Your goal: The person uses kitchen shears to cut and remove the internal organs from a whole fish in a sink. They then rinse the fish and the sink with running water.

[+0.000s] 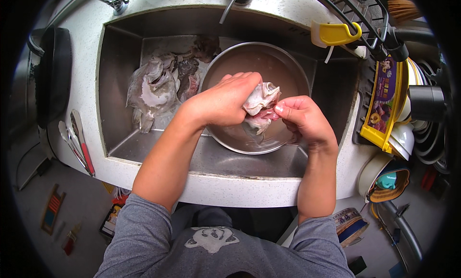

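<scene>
My left hand (pixel 230 98) grips a pale raw fish (pixel 262 98) by its body, with the mouth pointing up and away from me. The fish is held over a round metal basin (pixel 257 151) of cloudy water in the sink. At its torn, pink gill area, my right hand (pixel 300 116) pinches reddish tissue between thumb and fingers. Part of the fish is hidden behind my left hand. Left of the basin, a whole flatfish (pixel 153 89) lies on the sink bottom, beside dark and red fish scraps (pixel 189 80).
Metal tongs (pixel 76 143) with red on the handle lie on the left counter. A faucet (pixel 120 4) stands at the back left. Beyond the right rim are a yellow-edged rack (pixel 385 101) and bowls (pixel 401 137). A yellow scraper-like tool (pixel 336 33) hangs at the back right.
</scene>
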Demonstrator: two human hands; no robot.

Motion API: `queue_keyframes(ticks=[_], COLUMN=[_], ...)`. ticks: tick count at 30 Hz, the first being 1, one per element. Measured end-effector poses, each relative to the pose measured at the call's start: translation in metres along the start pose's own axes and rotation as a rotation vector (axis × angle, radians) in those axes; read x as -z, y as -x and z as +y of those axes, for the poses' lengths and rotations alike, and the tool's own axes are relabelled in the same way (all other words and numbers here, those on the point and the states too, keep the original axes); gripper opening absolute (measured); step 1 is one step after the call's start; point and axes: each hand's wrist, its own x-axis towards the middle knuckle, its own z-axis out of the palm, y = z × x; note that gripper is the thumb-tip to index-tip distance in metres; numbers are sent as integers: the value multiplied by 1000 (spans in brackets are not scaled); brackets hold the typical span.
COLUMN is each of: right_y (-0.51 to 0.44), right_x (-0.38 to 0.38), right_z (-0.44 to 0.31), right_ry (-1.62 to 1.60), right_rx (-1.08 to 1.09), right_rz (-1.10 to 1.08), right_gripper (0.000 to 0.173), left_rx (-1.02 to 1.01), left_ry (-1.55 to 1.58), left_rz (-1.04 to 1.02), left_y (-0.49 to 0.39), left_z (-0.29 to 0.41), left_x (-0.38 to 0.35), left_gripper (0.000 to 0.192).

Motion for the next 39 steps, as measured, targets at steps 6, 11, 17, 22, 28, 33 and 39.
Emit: queue_keyframes(ticks=[6, 11, 17, 22, 28, 33, 39], right_y=[3, 13, 16, 4, -73, -104, 7], right_x=[5, 21, 28, -25, -75, -81, -47], right_z=[2, 3, -3, -33, -96, -86, -47], right_ry=[-86, -175, -154, 179, 860, 1326, 743], right_rx=[18, 173, 326, 899, 1161, 872, 749], right_rz=[-1, 51, 78, 200, 90, 398, 733], right_gripper=[24, 26, 25, 14, 6, 20, 19], left_rx=[-37, 15, -23, 64, 84, 166, 208], left_ry=[113, -13, -11, -142, -86, -12, 14], left_rz=[59, 12, 96, -13, -213, -102, 146], left_y=[-3, 0, -4, -10, -11, -7, -10], left_z=[-2, -1, -7, -4, -3, 0, 1], left_x=[0, 0, -7, -22, -28, -16, -13], left_gripper=[38, 37, 36, 44, 49, 44, 45])
